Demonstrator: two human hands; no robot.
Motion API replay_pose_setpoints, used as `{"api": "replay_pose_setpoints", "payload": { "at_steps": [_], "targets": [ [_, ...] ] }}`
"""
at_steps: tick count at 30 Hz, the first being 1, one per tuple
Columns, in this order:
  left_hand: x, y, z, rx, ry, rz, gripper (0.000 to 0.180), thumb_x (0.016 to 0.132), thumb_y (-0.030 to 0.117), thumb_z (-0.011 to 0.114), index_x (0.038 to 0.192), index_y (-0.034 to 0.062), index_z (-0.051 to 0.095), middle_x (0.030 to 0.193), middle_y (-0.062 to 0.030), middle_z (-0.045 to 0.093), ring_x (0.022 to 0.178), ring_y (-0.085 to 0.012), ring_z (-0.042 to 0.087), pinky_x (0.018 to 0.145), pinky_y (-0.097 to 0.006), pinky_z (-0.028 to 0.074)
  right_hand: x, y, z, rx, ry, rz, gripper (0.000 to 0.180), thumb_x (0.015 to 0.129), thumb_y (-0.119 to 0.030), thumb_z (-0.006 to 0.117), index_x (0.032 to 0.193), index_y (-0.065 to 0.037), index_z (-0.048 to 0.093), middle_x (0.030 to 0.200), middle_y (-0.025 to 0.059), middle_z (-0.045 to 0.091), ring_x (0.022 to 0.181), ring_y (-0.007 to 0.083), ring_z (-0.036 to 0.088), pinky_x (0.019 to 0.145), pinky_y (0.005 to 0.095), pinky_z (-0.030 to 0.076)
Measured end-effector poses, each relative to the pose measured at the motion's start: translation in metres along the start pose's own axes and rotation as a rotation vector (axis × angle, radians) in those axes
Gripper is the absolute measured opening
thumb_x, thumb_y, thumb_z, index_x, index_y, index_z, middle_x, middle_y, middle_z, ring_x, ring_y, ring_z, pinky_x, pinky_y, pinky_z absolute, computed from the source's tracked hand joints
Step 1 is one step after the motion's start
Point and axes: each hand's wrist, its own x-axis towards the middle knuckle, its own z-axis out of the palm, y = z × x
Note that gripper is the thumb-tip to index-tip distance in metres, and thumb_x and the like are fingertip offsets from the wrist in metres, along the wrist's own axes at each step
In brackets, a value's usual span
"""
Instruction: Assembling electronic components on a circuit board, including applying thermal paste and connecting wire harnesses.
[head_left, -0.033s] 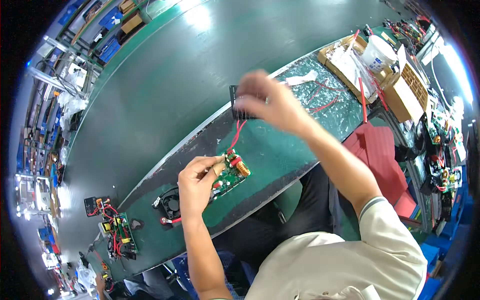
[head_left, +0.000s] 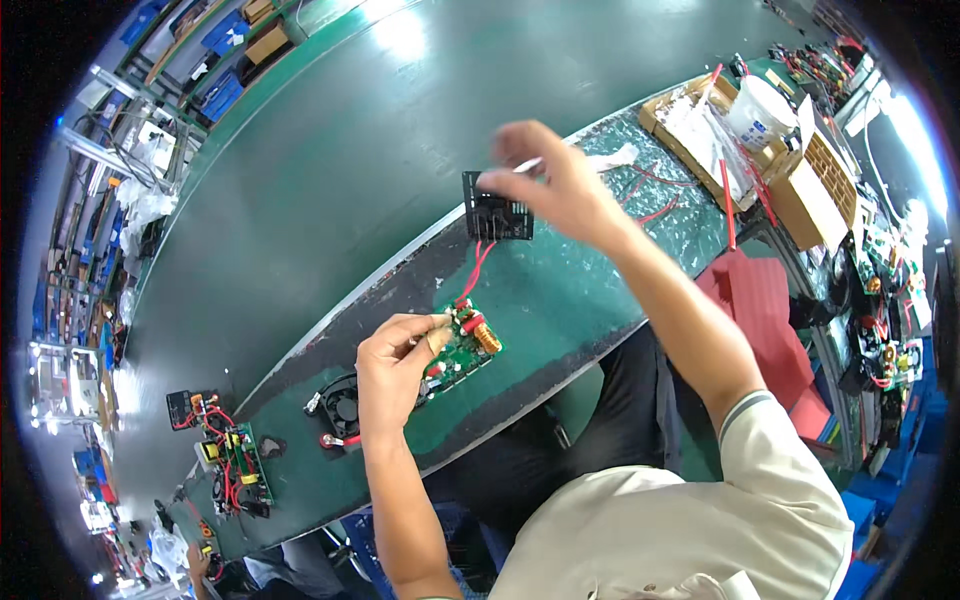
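A big grey table (head_left: 330, 190) lies past the green board (head_left: 462, 356), and a long green bench (head_left: 590, 290) sits under the board. Far to the right of the green board and past it is a brown box (head_left: 655, 122) with no lid. A red sheet (head_left: 755, 325) hangs to the right of the green board. Well to its left, and nearer the person, is a second board (head_left: 247, 465) with lots of wires.

The left hand (head_left: 395, 355) is at the left end of the green board. Its thumb and finger are almost closed, with the tips on the board, but I can't tell what they pinch. The right hand (head_left: 557, 190) is past the green board and a bit to the right. It is half curled and blurry, with a little white thing by the fingers. I can't tell if it grips that.

A black plate (head_left: 500, 222) lies past the green board, partly under the right hand. I can't tell if they touch. A black fan (head_left: 343, 408) is left of the green board. Two red wires (head_left: 474, 272) run from the green board's far end to the plate. A copper coil (head_left: 487, 341) stands on the green board.
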Motion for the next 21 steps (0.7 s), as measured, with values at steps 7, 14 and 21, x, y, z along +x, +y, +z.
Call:
{"api": "replay_pose_setpoints", "payload": {
  "at_steps": [7,14,21],
  "targets": [
    [0.0,0.003,0.004,0.038,-0.048,-0.06,0.017,0.087,0.0,0.067,0.103,-0.0011,0.072,0.097,-0.0042,0.067,0.08,-0.0098,0.06,0.074,-0.024,0.049,0.071,0.042,0.024,-0.628,-0.604,0.15,0.059,0.077,-0.051,0.073,0.103,0.001,0.069,0.1,0.0218,0.069,0.095,0.0365,0.066,0.084,0.0432,0.052],
    [-0.005,-0.003,-0.008,-0.08,-0.106,-0.082,0.018,0.09,0.005,0.067,0.105,-0.003,0.071,0.099,-0.0048,0.066,0.074,-0.0092,0.058,0.063,-0.023,0.047,0.078,0.014,0.051,-0.649,-0.664,0.058,0.027,0.076,-0.03,0.068,0.086,-0.005,0.073,0.082,0.0157,0.07,0.079,0.0364,0.067,0.07,0.0454,0.054],
    [-0.007,-0.009,-0.014,-0.215,-0.112,-0.041,0.016,0.089,0.002,0.067,0.103,-0.0051,0.071,0.1,-0.007,0.066,0.078,-0.0109,0.06,0.069,-0.025,0.05,-0.021,0.017,0.014,-0.493,-0.156,-0.298,0.012,0.085,-0.014,0.062,0.087,-0.005,0.068,0.085,0.0091,0.062,0.086,0.0323,0.062,0.073,0.0412,0.051]
  ]
}}
